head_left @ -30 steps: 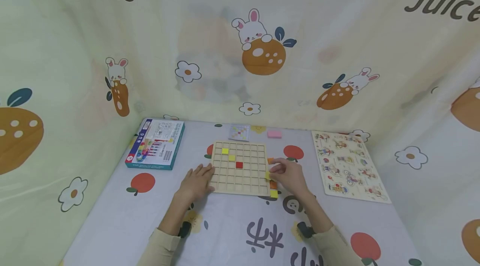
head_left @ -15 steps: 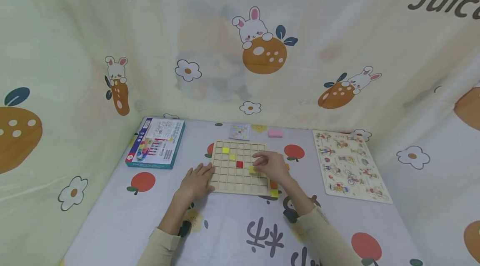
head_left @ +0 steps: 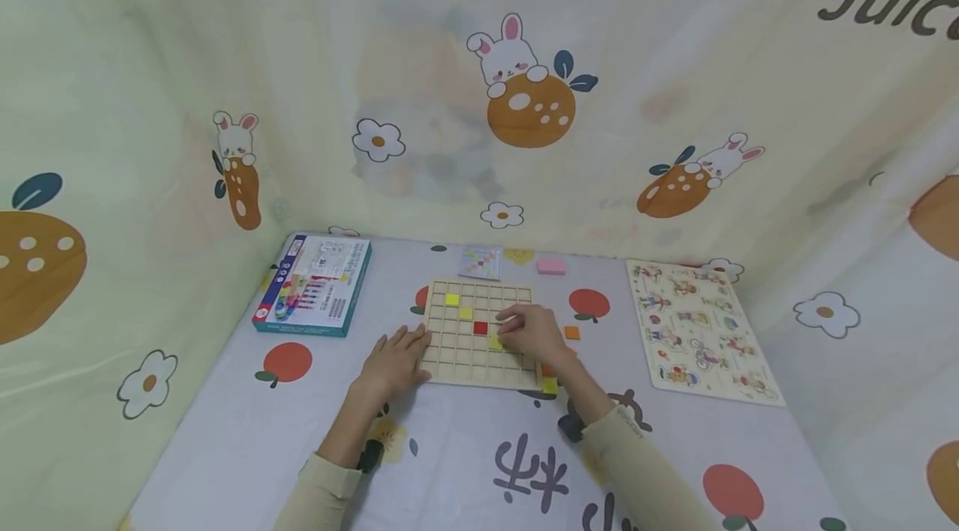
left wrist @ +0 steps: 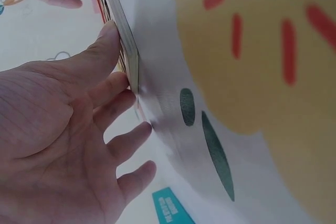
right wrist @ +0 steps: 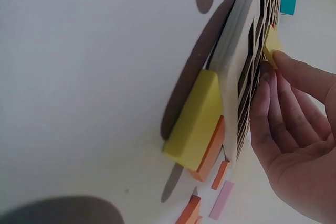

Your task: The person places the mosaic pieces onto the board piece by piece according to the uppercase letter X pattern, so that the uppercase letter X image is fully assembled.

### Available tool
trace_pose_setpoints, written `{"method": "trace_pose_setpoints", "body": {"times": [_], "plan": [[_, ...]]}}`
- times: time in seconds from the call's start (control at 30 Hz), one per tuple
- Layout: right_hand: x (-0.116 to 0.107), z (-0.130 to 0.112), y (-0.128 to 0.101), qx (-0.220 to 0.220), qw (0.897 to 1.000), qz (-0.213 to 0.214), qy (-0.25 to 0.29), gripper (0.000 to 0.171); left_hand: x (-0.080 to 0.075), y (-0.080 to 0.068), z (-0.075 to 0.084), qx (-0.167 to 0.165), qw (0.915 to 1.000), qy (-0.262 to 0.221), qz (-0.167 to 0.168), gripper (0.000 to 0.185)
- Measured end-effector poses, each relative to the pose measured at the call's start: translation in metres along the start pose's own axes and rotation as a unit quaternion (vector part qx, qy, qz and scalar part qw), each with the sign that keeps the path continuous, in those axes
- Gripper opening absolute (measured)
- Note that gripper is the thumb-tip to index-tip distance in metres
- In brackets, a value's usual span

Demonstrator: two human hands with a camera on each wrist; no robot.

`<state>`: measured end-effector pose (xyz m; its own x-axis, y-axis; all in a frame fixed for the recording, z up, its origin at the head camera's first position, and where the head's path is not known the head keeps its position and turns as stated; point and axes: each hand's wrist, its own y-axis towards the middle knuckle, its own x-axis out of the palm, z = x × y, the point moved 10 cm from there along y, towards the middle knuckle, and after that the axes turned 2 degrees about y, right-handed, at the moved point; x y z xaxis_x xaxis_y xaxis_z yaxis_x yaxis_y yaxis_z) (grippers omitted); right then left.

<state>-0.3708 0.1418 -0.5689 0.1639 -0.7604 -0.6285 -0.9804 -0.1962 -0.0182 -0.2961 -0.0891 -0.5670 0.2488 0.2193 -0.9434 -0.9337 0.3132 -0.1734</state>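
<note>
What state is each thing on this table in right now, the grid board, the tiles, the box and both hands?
Grid board: flat, mostly empty.
Yellow tile: pinched by the right hand, at a cell.
Red tile: seated in the board.
Left hand: fingers straight, touching the board's edge.
Game box: closed, flat.
Pink block: loose on the table.

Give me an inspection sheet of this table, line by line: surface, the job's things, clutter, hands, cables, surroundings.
Surface: table under a printed cloth.
Job's things: wooden grid board with two yellow tiles and a red tile set in a diagonal; another yellow tile at the right fingertips.
Clutter: loose yellow and orange tiles by the board's right edge, game box, pattern card, pink block, picture puzzle.
Hands: left hand flat against the board's left edge; right hand pinches the tile.
Cables: nothing seen.
Surroundings: cartoon curtain.
</note>
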Motion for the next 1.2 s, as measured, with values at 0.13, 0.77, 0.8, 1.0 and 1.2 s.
{"method": "trace_pose_setpoints", "body": {"times": [0.13, 0.77, 0.8, 1.0, 1.2], "plan": [[0.001, 0.002, 0.000, 0.005, 1.000, 0.002, -0.004, 0.029, 0.002, 0.000, 0.001, 0.003, 1.0000, 0.001, 0.001, 0.074], [-0.021, 0.002, -0.010, -0.029, 0.998, 0.052, 0.013, 0.026, 0.003, 0.000, 0.000, -0.002, 1.0000, 0.003, -0.002, 0.074], [-0.024, 0.002, -0.013, -0.030, 0.998, 0.058, 0.014, 0.025, 0.003, 0.000, 0.000, -0.003, 1.0000, 0.002, -0.002, 0.074], [-0.035, 0.005, -0.033, -0.030, 0.997, 0.072, 0.015, 0.024, 0.003, -0.002, 0.001, -0.002, 1.0000, -0.005, 0.000, 0.074], [-0.045, 0.013, -0.052, -0.012, 0.997, 0.075, 0.003, 0.026, 0.002, -0.001, 0.001, -0.003, 1.0000, 0.000, 0.002, 0.074]]}}
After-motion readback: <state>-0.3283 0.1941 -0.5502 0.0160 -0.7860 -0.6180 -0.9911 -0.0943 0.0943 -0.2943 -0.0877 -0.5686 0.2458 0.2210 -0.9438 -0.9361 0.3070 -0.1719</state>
